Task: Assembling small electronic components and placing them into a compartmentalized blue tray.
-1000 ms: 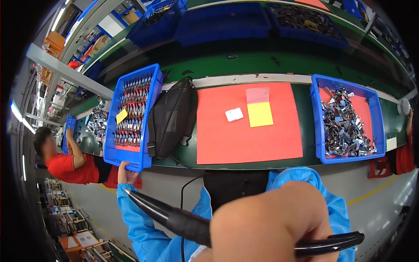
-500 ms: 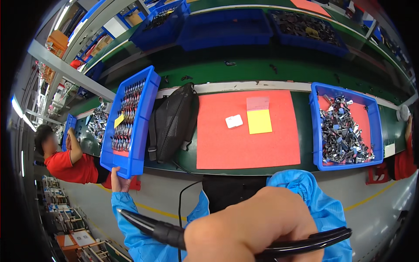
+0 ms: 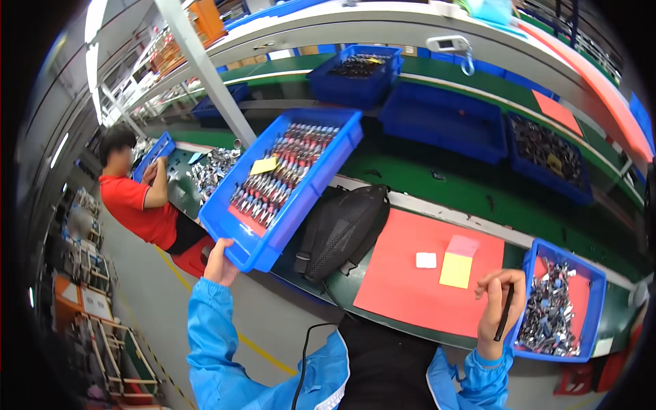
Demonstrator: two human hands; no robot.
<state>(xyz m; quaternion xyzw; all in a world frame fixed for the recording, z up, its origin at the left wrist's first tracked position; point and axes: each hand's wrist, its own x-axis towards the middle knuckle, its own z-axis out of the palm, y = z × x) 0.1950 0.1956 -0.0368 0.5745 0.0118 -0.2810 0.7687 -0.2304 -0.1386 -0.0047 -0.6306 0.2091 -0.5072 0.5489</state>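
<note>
- Blue plastic tray (image 3: pixel 301 212), left of frame centre; ranks of small metal parts (image 3: pixel 290 164), yellow note (image 3: pixel 264 165) on top.
- Person's left hand (image 3: pixel 221 264), closed on the tray's lower end.
- Right hand (image 3: pixel 493 318), lower right; fingers curled round black pen (image 3: pixel 504 316).
- Black mesh bag (image 3: pixel 346 229), centre.

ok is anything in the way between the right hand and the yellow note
Nothing visible is: between the right hand, which holds the black pen, and the yellow note, only bare red mat shows. The white card lies beyond the note, to its left, clear of that gap.
</note>
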